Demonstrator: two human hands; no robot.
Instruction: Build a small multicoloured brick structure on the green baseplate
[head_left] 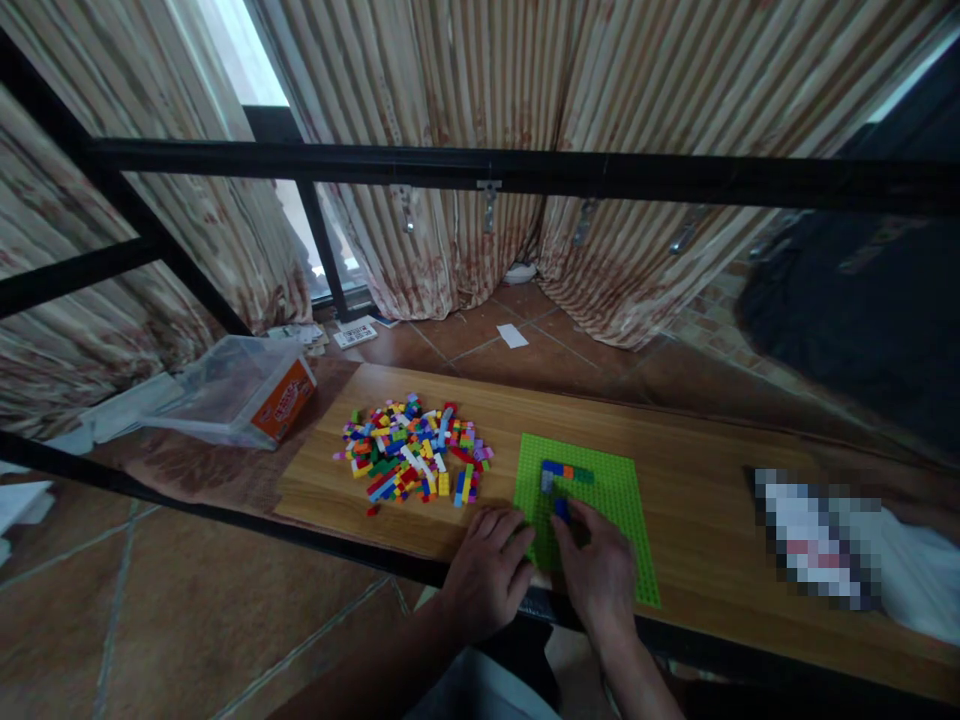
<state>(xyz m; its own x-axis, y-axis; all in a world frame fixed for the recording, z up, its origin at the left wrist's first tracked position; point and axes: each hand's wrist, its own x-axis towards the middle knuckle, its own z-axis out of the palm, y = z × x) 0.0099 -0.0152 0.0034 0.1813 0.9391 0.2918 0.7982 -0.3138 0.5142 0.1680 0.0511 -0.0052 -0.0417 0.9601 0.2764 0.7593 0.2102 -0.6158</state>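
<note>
A green studded baseplate (619,520) lies on the wooden board. Near its upper left, joined toy bricks form a corner: a blue brick (553,468), an orange one (568,472) and a green one (583,475) in a row, with a grey brick (547,483) below the blue. My right hand (600,560) is over the plate, thumb and fingers closed on a dark blue brick (562,509) just below that corner. Whether this brick touches the studs I cannot tell. My left hand (491,560) rests at the plate's left edge, fingers laid down, holding nothing visible.
A heap of mixed toy bricks (412,450) spreads over the board's (322,480) left part. Beyond it on the left stands a clear plastic bin (232,385) with an orange label. A blurred-out item (814,545) lies at the right. A black metal bar (480,165) crosses in front of curtains.
</note>
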